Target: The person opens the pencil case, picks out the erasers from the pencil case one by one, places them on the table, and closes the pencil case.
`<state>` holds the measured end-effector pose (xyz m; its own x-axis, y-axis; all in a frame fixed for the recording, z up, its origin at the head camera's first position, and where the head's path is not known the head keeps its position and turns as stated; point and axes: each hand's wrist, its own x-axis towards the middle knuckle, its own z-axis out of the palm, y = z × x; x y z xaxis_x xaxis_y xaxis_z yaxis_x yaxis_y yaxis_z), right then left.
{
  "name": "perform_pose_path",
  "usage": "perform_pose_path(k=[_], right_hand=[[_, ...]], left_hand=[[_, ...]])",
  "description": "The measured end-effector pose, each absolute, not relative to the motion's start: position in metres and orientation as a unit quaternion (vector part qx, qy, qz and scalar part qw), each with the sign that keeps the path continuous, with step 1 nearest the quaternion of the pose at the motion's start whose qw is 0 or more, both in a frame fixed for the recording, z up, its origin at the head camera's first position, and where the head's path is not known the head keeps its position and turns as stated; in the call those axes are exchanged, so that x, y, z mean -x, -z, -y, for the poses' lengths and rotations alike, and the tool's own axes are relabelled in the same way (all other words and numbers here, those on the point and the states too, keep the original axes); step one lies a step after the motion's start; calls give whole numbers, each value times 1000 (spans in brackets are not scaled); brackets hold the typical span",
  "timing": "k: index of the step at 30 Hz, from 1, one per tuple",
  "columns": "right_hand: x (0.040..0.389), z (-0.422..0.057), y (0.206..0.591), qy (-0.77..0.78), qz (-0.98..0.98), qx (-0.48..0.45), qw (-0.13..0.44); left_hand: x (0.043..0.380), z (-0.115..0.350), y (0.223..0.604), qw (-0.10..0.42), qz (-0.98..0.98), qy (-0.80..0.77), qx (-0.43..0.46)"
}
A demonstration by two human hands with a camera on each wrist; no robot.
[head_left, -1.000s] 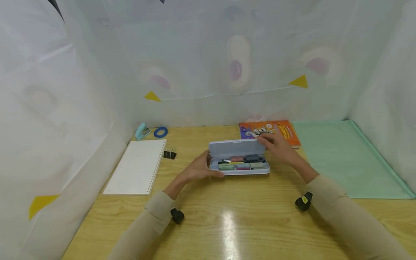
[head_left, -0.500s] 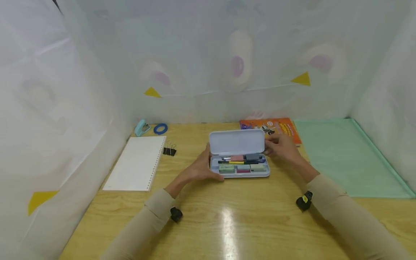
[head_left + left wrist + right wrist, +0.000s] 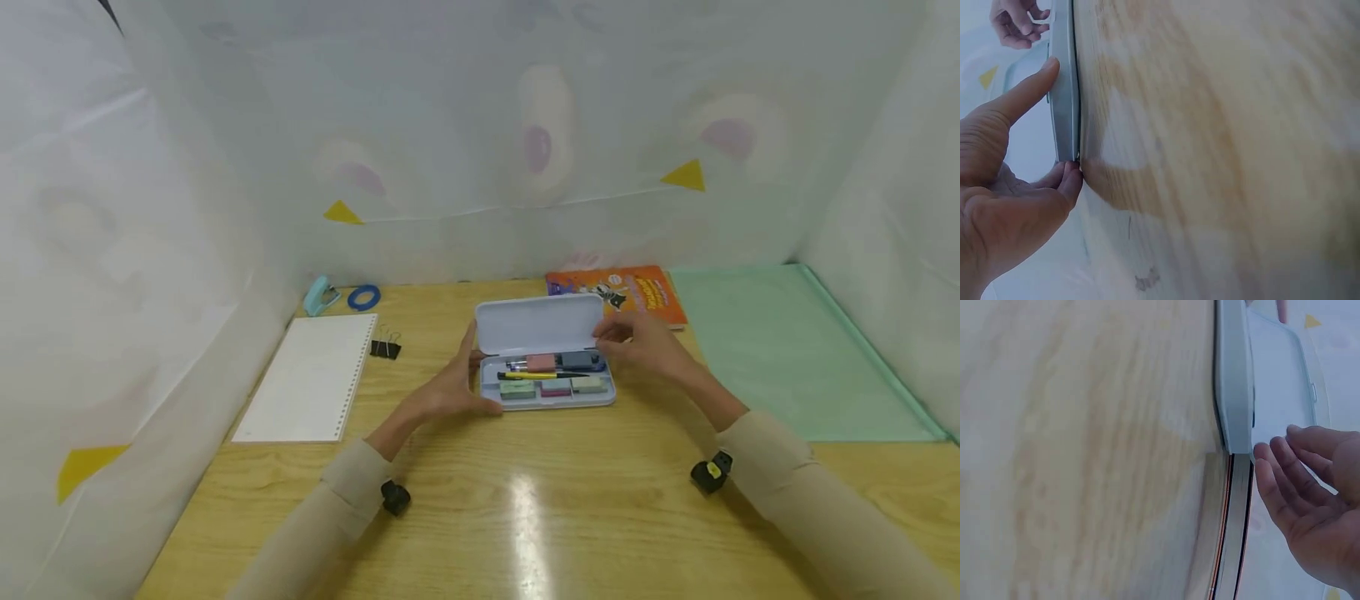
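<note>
A white pencil case (image 3: 495, 400) lies on the table with its lid (image 3: 540, 325) standing up. Inside it are pens, a yellow-and-black pen (image 3: 536, 376), a pink block, a dark block and several small eraser-like blocks along the front. My left hand (image 3: 453, 385) holds the left end of the case, thumb along its front side and fingertips at the end, as the left wrist view shows. At the right end, my right hand (image 3: 645, 346) hovers by the lid's lower corner, fingers loosely bent and nothing held; whether a fingertip touches the lid I cannot tell.
On the left lie a white spiral-edged notebook (image 3: 307, 379), a black binder clip (image 3: 386, 349), a blue ring (image 3: 363, 297) and a light-blue stapler (image 3: 321, 296). Behind the case is an orange book (image 3: 652, 292). A green translucent tray or mat (image 3: 802, 358) lies at right.
The lid has swung further up and back, from half raised to upright. My right hand has come down from the lid's top edge to its lower right corner. The left hand keeps its hold.
</note>
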<state>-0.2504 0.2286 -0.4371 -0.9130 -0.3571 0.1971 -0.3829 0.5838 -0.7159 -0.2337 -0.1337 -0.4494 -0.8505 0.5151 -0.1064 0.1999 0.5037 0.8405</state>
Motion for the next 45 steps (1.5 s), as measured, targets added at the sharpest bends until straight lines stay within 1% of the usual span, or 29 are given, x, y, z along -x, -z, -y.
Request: perform_pose_path(k=[3, 9, 15, 18, 23, 30, 38, 45], right_hand=[[249, -222, 439, -393, 886, -246, 4], [247, -213, 446, -386, 885, -258, -28], [245, -209, 446, -364, 892, -268, -10], [243, -210, 443, -360, 894, -267, -11], [241, -215, 438, -361, 898, -251, -28], [241, -233, 442, -366, 895, -254, -20], [240, -239, 444, -378, 891, -251, -29], [236, -247, 436, -389, 898, -203, -43]], left_hand=[[233, 136, 448, 166, -852, -452, -204], [234, 138, 447, 168, -852, -446, -216], [237, 137, 448, 173, -872, -387, -246], [239, 136, 448, 178, -886, -346, -253], [242, 137, 447, 187, -897, -311, -252], [242, 138, 444, 192, -898, -311, -247], [245, 143, 442, 200, -892, -325, -241], [248, 143, 443, 210, -885, -337, -245]])
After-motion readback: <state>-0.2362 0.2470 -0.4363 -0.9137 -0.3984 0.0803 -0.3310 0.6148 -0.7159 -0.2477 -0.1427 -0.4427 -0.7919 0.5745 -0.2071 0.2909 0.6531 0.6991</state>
